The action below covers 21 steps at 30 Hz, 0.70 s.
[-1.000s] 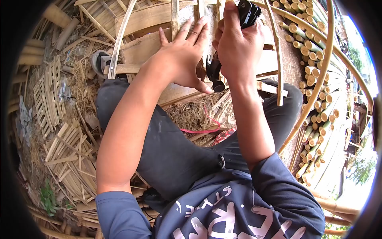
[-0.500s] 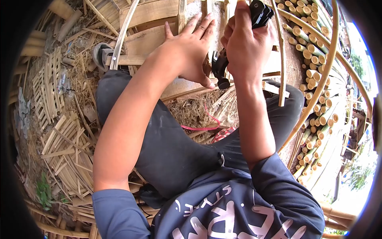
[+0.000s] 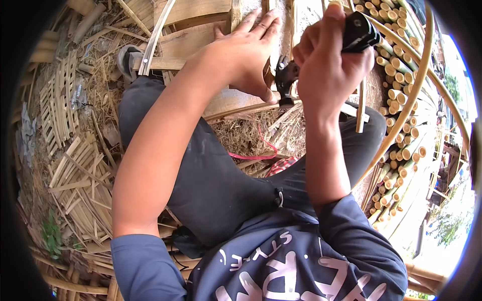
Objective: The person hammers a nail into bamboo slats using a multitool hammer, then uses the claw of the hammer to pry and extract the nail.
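My left hand (image 3: 251, 57) lies with fingers spread on the wooden slats of a frame (image 3: 196, 42); its thumb reaches toward the lower board. In my right hand (image 3: 334, 65) is a hammer (image 3: 287, 83), gripped with the fingers wrapped round its handle. The black head hangs just right of my left thumb, and the black butt of the handle sticks out on the other side of my fist. Whether the head touches the wood, I cannot tell. Part of the slats is hidden under my left hand.
Cut bamboo poles (image 3: 401, 100) are stacked at the right, behind a long curved bamboo strip (image 3: 401, 118). Bamboo offcuts (image 3: 83, 173) and a woven bamboo piece (image 3: 60, 110) lie at the left. A pink strap (image 3: 256, 157) and shavings lie between my legs.
My right hand has moved right and slightly down with the hammer, whose handle has turned. The hammer head has shifted a little to the right. My left hand stays spread on the slats.
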### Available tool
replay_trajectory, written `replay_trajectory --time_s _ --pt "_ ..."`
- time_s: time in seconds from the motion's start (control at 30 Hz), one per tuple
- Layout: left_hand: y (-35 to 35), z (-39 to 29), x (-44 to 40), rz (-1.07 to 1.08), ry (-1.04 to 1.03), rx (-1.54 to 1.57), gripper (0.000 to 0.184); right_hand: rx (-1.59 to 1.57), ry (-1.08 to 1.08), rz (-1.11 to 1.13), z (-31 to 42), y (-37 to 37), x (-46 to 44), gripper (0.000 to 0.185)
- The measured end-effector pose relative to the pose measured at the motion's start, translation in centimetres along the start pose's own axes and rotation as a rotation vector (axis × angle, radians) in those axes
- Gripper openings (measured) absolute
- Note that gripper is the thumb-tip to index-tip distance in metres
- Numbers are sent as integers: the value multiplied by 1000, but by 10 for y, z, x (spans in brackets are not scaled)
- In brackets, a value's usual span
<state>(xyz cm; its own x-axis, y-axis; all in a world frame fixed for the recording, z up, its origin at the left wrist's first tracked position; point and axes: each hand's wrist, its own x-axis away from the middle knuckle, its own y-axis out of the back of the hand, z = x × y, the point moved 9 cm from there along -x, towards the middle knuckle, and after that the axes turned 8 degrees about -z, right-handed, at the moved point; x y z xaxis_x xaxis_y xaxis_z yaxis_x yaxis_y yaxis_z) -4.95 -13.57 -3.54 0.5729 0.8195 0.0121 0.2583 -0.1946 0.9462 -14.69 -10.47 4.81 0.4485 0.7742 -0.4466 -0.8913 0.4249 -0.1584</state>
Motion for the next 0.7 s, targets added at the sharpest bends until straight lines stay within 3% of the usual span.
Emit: replay_trajectory --time_s 0.37,0.7 --pt "-2 2 2 -37 -4 38 148 -169 -308 -121 -18 24 -11 42" --pt "-2 1 2 -24 -11 -1 152 -284 -417 -132 -39 43 -26 32"
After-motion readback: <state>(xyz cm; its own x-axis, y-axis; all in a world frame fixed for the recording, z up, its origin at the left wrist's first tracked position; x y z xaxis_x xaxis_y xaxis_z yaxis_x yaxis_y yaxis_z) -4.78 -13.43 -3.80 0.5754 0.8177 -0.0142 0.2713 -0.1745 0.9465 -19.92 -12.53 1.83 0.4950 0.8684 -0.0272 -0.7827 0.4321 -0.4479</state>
